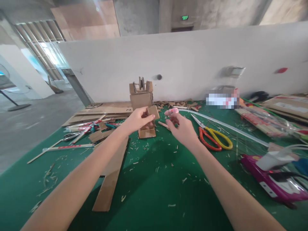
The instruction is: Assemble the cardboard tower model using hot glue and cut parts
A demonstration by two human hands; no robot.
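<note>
step (judged): cardboard piece [153, 111] being handled, pinched in left fingers [149, 119] | right fingers [171, 124] at pink item [171, 111], grip cannot be told | next: steady hold called for

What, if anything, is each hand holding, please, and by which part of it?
The left hand holds a small cardboard piece near its lower edge; whether the right hand holds the pink object cannot be told.

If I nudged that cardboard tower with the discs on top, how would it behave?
The tower would probably tip easily, being tall and narrow. It is likely light for its size, since it looks made of cardboard. The thin discs raised on top seem its most fragile part.
</note>
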